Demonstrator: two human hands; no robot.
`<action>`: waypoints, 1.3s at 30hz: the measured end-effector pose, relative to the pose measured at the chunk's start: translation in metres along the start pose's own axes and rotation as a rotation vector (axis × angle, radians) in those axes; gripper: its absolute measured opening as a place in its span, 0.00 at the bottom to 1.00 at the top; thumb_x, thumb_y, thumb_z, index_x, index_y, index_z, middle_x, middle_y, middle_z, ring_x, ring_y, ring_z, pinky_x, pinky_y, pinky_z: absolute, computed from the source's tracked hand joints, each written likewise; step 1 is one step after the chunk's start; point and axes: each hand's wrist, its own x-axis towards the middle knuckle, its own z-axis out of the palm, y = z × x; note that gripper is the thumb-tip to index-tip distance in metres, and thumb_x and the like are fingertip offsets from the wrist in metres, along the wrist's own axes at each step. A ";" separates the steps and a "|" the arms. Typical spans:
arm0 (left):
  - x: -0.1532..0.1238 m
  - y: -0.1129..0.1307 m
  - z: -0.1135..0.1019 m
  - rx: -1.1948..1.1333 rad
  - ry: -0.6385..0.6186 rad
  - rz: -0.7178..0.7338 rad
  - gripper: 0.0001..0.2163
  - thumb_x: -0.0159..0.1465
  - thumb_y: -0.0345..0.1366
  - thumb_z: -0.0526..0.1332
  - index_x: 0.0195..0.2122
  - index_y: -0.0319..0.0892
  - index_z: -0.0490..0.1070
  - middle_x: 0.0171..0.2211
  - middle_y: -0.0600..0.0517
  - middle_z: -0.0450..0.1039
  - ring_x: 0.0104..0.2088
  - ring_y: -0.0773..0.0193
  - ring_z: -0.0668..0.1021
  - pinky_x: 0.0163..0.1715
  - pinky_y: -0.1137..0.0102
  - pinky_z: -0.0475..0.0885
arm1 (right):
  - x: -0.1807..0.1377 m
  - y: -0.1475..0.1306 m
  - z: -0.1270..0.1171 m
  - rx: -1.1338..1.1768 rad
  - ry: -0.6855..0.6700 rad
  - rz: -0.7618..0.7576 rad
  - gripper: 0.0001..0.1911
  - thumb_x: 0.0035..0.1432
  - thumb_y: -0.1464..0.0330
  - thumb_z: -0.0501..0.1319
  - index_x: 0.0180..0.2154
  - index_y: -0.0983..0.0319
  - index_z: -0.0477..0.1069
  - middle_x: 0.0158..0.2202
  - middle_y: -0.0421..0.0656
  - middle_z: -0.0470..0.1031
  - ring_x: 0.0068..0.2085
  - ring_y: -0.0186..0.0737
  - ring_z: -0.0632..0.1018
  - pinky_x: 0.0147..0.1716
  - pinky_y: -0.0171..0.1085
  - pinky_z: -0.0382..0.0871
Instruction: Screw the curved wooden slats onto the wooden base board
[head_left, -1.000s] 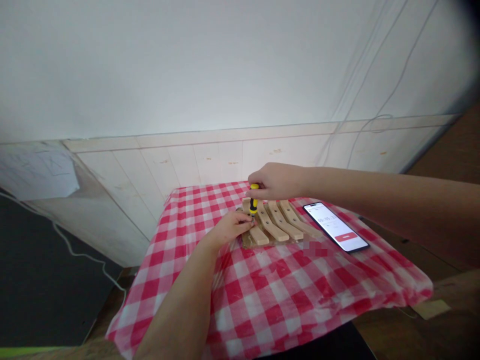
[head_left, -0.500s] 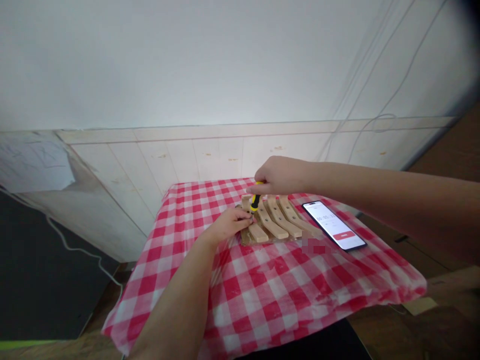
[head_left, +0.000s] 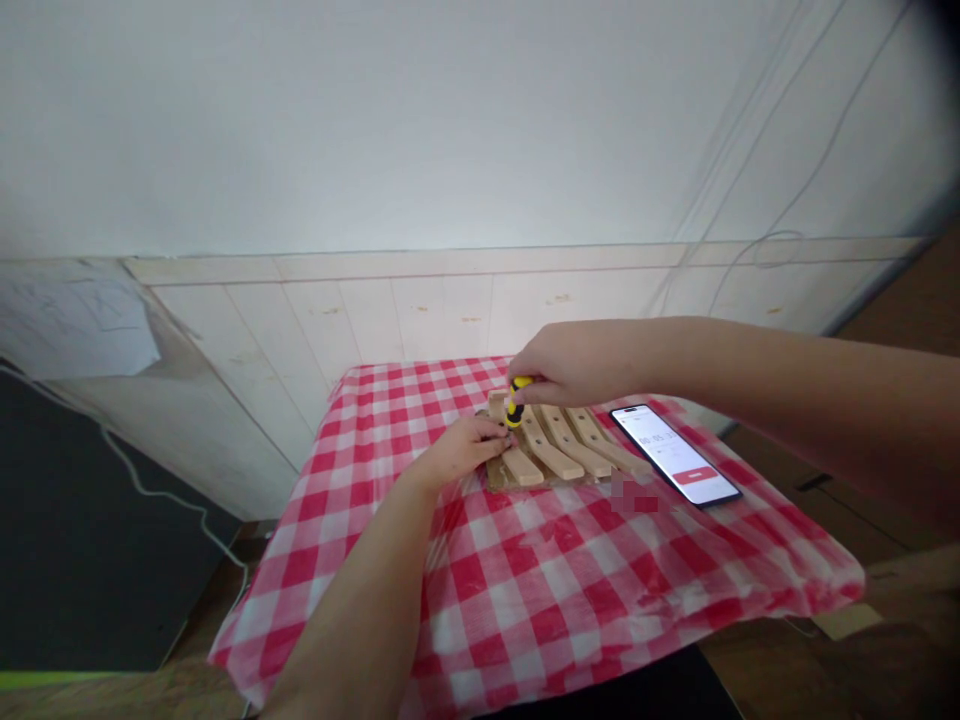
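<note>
My right hand [head_left: 559, 362] is wrapped round the yellow-and-black handle of a screwdriver [head_left: 515, 408], which points down, slightly tilted. Its tip meets the leftmost of several curved pale wooden strips [head_left: 523, 467]. There my left hand [head_left: 466, 447] has its fingers pinched close around the tip; whatever they hold is hidden. The strips lie side by side on what looks like a brownish clear plastic sheet [head_left: 499, 480]. Small dark holes or screw heads show on the other strips.
A red-and-white checked cloth [head_left: 510, 620] covers the table, which stands against a white panelled wall [head_left: 424, 325]. Right of the strips lies a phone [head_left: 679, 458] with a lit timer screen. A white cable [head_left: 154, 492] hangs at the left.
The screwdriver handle is turned and tilted a little differently in my right hand, showing more yellow at its top. My left hand stays at the tip. The whole view has shifted slightly.
</note>
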 end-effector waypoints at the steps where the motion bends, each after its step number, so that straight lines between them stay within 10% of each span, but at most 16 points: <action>1: 0.000 0.000 0.000 0.017 0.003 0.005 0.10 0.62 0.36 0.58 0.34 0.37 0.77 0.37 0.47 0.78 0.37 0.64 0.76 0.39 0.73 0.70 | 0.003 0.001 0.001 -0.059 0.015 0.075 0.24 0.63 0.55 0.49 0.33 0.64 0.77 0.28 0.49 0.76 0.29 0.40 0.73 0.27 0.37 0.57; 4: 0.002 -0.001 0.000 0.011 0.013 0.009 0.09 0.62 0.36 0.58 0.34 0.38 0.77 0.37 0.49 0.78 0.37 0.64 0.76 0.39 0.73 0.70 | 0.013 0.004 0.008 -0.107 0.076 0.208 0.31 0.62 0.49 0.46 0.32 0.64 0.77 0.29 0.53 0.77 0.31 0.45 0.75 0.27 0.39 0.57; 12: 0.002 -0.005 0.000 -0.071 -0.017 -0.023 0.11 0.62 0.37 0.59 0.35 0.36 0.77 0.37 0.47 0.77 0.36 0.65 0.76 0.37 0.73 0.69 | 0.006 0.009 0.011 0.175 0.143 -0.073 0.15 0.61 0.64 0.52 0.43 0.61 0.74 0.38 0.47 0.79 0.35 0.39 0.75 0.31 0.36 0.60; 18: 0.001 -0.002 -0.001 -0.080 -0.018 -0.021 0.10 0.62 0.37 0.59 0.34 0.36 0.77 0.37 0.48 0.77 0.37 0.65 0.75 0.39 0.74 0.69 | 0.014 0.011 0.015 -0.009 0.152 0.224 0.29 0.62 0.51 0.47 0.30 0.65 0.77 0.27 0.52 0.77 0.30 0.46 0.75 0.27 0.39 0.57; 25: 0.000 -0.002 -0.001 -0.097 -0.017 -0.027 0.11 0.62 0.38 0.59 0.32 0.36 0.77 0.34 0.48 0.76 0.34 0.66 0.74 0.35 0.74 0.68 | 0.011 0.024 0.025 0.237 0.220 -0.102 0.23 0.61 0.65 0.52 0.56 0.63 0.68 0.50 0.50 0.76 0.43 0.41 0.76 0.38 0.37 0.63; 31: 0.000 -0.002 0.000 -0.061 -0.015 -0.037 0.11 0.62 0.39 0.59 0.35 0.37 0.77 0.36 0.48 0.77 0.36 0.65 0.75 0.37 0.73 0.68 | 0.012 0.022 0.020 0.042 0.129 0.175 0.29 0.61 0.51 0.48 0.28 0.64 0.76 0.23 0.48 0.75 0.26 0.39 0.71 0.25 0.37 0.54; 39: 0.001 -0.004 -0.001 -0.103 -0.023 -0.043 0.11 0.62 0.39 0.59 0.32 0.36 0.76 0.32 0.50 0.76 0.32 0.66 0.73 0.33 0.74 0.67 | 0.013 0.018 0.023 0.325 0.161 -0.095 0.18 0.65 0.61 0.46 0.37 0.63 0.70 0.35 0.47 0.76 0.32 0.37 0.71 0.31 0.35 0.59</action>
